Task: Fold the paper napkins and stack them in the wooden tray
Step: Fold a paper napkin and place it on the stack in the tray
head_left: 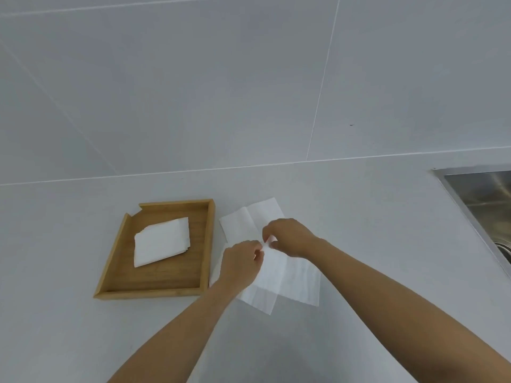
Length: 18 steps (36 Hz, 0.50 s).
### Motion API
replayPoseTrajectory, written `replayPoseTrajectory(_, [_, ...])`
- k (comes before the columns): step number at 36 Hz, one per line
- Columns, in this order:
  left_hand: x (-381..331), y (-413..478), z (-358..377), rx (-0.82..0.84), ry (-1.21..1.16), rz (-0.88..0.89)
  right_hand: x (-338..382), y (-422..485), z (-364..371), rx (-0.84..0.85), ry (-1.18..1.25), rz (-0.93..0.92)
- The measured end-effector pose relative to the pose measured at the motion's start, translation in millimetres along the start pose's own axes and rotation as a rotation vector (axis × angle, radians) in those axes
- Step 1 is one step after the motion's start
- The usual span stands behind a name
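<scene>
A pale grey, smooth tabletop fills the lower part of the head view, meeting a wall of large light grey tiles at twelve o'clock. At about nine o'clock from the hands sits a shallow rectangular wooden tray of light brown wood, lying flat on the tabletop with one far corner notched. Inside it, toward the far half of its floor, rests a small stack of folded white paper napkins, turned at a slight angle to the tray walls and touching none of them.

Just beside the tray, at its three o'clock side, loose white paper napkins lie spread on the tabletop, overlapping one another; one unfolded sheet with visible creases reaches toward twelve o'clock, others toward six o'clock. How many sheets lie there cannot be told.

Both bare forearms come in from six o'clock. The left hand is over the near sheets, its fingers curled, with fingertips and thumb pinching a napkin edge. The right hand sits just at its one o'clock, likewise curled, thumb and fingertips closed on the same raised bit of paper. The two hands almost touch.

At three o'clock, well apart from the napkins, the corner of a stainless steel sink is set into the tabletop.
</scene>
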<state>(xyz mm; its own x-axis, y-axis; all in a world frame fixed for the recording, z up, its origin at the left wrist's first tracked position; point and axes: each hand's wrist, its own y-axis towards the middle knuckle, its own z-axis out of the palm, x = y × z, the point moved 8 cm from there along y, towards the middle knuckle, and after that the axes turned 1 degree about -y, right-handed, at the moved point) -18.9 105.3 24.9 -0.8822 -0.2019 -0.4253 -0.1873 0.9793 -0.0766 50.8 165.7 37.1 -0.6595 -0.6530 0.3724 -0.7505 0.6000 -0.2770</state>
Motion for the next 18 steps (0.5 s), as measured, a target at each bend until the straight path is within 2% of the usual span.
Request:
replayPoseTrajectory(4, [1.9, 8.4, -5.3, 0.045, -0.186, -0.034, -14.1, -4.2, -9.0, -0.018, 0.141, 0.056])
replayPoseTrajectory(11, [-5.0, 30.3, -11.5, 0.098, -0.310, -0.027, -49.2, -19.2, -25.4, -0.088, 0.351, 0.197])
replayPoseTrajectory(14, [-14.1, 42.6, -20.2, 0.094, -0.386, -0.002, -61.0, -26.8, -32.6, -0.081, 0.439, 0.254])
replayPoseTrajectory(18, [-28.9, 55.7, -33.1, 0.131, -0.458, 0.048, -69.5, -39.6, -37.8, -0.018, 0.676, 0.297])
